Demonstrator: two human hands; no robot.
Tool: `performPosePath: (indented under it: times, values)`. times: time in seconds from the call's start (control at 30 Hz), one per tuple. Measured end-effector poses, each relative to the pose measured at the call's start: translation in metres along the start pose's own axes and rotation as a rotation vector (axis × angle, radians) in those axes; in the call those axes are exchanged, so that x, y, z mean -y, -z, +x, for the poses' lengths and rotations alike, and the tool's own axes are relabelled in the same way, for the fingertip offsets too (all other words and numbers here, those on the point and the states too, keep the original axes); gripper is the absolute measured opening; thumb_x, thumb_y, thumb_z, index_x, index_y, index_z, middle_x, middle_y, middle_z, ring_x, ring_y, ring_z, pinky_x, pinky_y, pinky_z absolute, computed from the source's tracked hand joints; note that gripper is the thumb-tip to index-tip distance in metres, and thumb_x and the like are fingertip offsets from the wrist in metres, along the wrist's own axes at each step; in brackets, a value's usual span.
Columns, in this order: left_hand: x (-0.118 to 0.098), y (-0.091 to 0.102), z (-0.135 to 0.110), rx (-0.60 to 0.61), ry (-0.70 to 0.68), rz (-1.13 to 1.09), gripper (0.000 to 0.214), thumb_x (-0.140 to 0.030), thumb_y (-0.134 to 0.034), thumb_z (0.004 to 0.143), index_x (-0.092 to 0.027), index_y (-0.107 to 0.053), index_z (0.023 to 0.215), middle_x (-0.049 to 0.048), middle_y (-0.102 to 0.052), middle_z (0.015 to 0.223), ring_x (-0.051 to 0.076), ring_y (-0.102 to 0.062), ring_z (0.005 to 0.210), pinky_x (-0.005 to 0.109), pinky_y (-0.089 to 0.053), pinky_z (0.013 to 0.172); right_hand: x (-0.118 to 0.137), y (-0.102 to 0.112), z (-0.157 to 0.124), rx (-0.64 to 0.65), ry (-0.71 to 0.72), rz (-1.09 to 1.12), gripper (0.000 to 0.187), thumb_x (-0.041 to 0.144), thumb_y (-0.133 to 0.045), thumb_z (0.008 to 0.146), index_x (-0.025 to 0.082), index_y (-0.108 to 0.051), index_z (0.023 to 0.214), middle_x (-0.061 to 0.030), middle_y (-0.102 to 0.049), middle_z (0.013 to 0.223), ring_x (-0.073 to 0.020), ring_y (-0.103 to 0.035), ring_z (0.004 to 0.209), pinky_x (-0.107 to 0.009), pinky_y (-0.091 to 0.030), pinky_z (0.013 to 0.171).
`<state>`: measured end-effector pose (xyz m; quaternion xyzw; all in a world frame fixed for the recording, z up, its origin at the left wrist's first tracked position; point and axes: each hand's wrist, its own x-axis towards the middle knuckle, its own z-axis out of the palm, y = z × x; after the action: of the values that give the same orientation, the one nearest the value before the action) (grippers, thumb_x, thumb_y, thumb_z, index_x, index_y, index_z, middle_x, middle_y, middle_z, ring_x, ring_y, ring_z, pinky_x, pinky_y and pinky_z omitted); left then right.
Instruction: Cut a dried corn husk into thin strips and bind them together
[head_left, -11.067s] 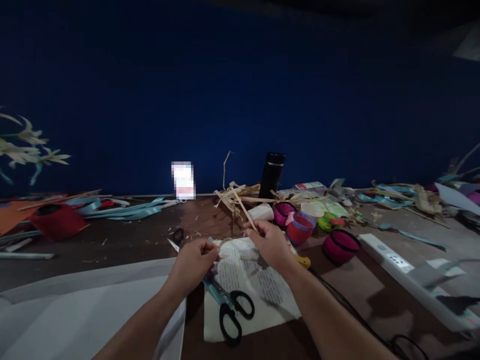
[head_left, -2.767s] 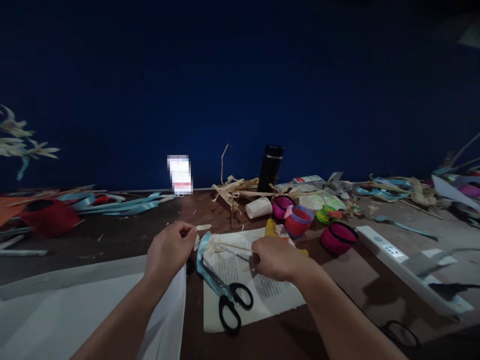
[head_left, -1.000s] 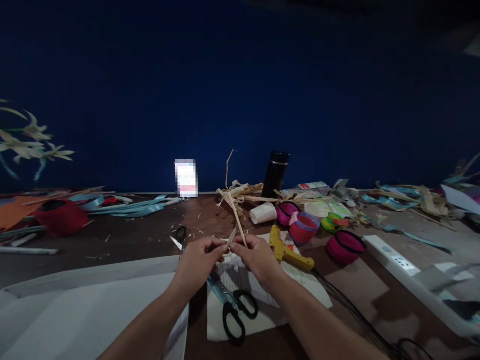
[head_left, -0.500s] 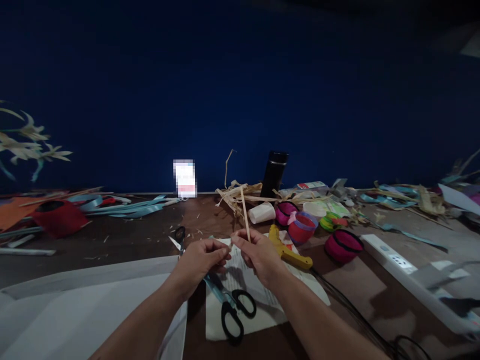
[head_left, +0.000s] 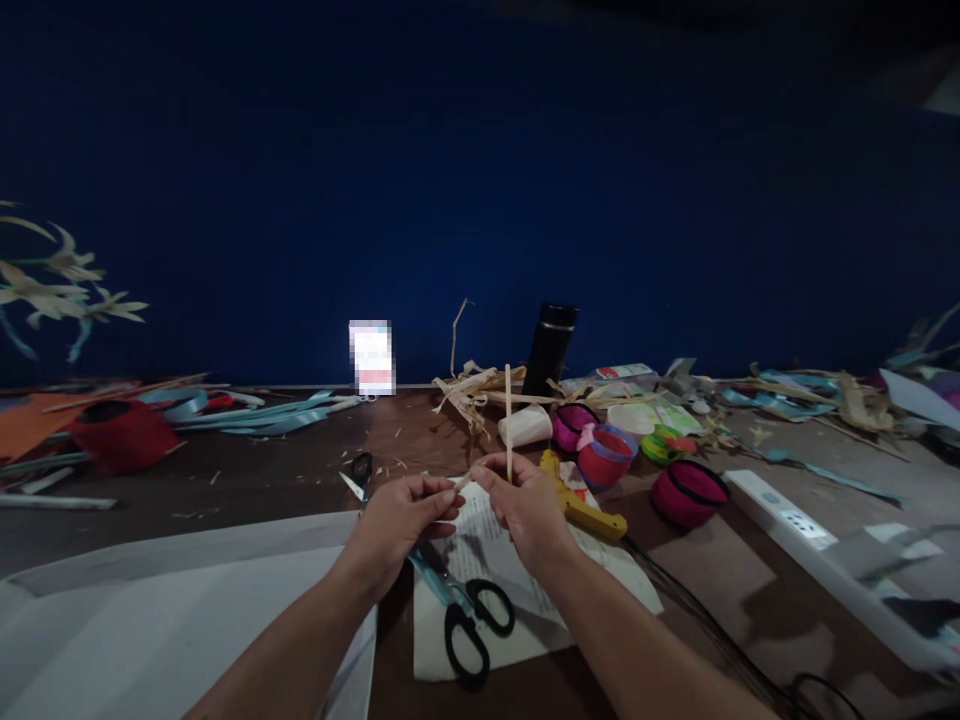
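Note:
My left hand (head_left: 401, 515) and my right hand (head_left: 525, 505) meet over a printed paper sheet (head_left: 525, 590) at the table's middle. Both pinch a thin pale straw strip (head_left: 508, 420). One end of the strip stands straight up from my right fingers; the other end runs to my left fingertips. Black-handled scissors (head_left: 469, 620) lie on the sheet just below my hands. A yellow glue gun (head_left: 581, 510) lies right of my right hand.
A pile of dry straw (head_left: 472, 390), a black flask (head_left: 550, 348) and a white cup (head_left: 527, 427) stand behind. Pink and red round containers (head_left: 604, 455) sit at right, beside a white power strip (head_left: 817, 545). Small scissors (head_left: 356, 478), blue strips (head_left: 255, 415), large white paper (head_left: 172, 620) at left.
The strip's free end has swung from a tilt to straight upright in my right fingers. Both hands stay close together over the sheet.

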<state>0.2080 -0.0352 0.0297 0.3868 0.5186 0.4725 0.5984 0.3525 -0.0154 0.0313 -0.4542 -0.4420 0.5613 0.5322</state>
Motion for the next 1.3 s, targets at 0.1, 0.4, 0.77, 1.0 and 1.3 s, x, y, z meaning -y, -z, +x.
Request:
performPosePath:
  times: [0.1, 0.4, 0.77, 1.0, 1.3]
  values:
    - [-0.005, -0.002, -0.005, 0.013, 0.012, -0.018, 0.034, -0.031, -0.076, 0.056, -0.011, -0.066, 0.081, 0.0084, -0.068, 0.08, 0.014, -0.061, 0.07, 0.023, -0.051, 0.061, 0.001, 0.0, 0.0, -0.004, 0.0, 0.004, 0.027, 0.036, -0.069, 0.063, 0.015, -0.059, 0.077, 0.0092, -0.04, 0.041, -0.0044, -0.028, 0.036, -0.018, -0.018, 0.035]
    - [-0.009, -0.006, -0.009, 0.012, 0.025, 0.025, 0.038, -0.036, -0.076, 0.055, -0.013, -0.067, 0.083, 0.0092, -0.067, 0.086, 0.015, -0.06, 0.073, 0.024, -0.05, 0.06, 0.002, 0.001, 0.0, -0.013, 0.014, -0.008, 0.028, 0.036, -0.069, 0.062, 0.015, -0.058, 0.077, 0.0094, -0.039, 0.042, -0.0044, -0.027, 0.037, -0.019, -0.018, 0.036]
    - [-0.004, 0.007, 0.002, -0.091, -0.124, 0.109, 0.029, -0.038, -0.069, 0.062, -0.014, -0.066, 0.076, 0.0043, -0.066, 0.072, 0.013, -0.058, 0.067, 0.022, -0.048, 0.06, 0.002, 0.001, -0.008, 0.149, 0.012, -0.19, 0.045, 0.055, -0.046, 0.08, 0.014, -0.063, 0.087, 0.0047, -0.04, 0.049, -0.0067, -0.03, 0.04, -0.019, -0.02, 0.036]
    - [-0.007, 0.008, 0.0, -0.088, -0.171, 0.082, 0.028, -0.038, -0.067, 0.065, -0.013, -0.065, 0.079, 0.0047, -0.064, 0.075, 0.013, -0.058, 0.07, 0.021, -0.047, 0.059, -0.005, 0.002, -0.008, 0.447, -0.059, -0.145, 0.05, 0.04, -0.054, 0.08, 0.02, -0.048, 0.124, 0.0057, -0.049, 0.055, -0.0043, -0.031, 0.037, -0.016, -0.021, 0.036]
    - [-0.001, 0.007, 0.002, -0.11, -0.141, 0.093, 0.024, -0.036, -0.067, 0.063, -0.013, -0.061, 0.069, 0.0019, -0.061, 0.064, 0.01, -0.052, 0.056, 0.023, -0.047, 0.054, -0.005, 0.003, -0.008, 0.361, 0.207, -0.426, 0.035, 0.022, -0.046, 0.082, 0.025, -0.061, 0.113, 0.0026, -0.056, 0.059, -0.0084, -0.041, 0.048, -0.02, -0.034, 0.048]
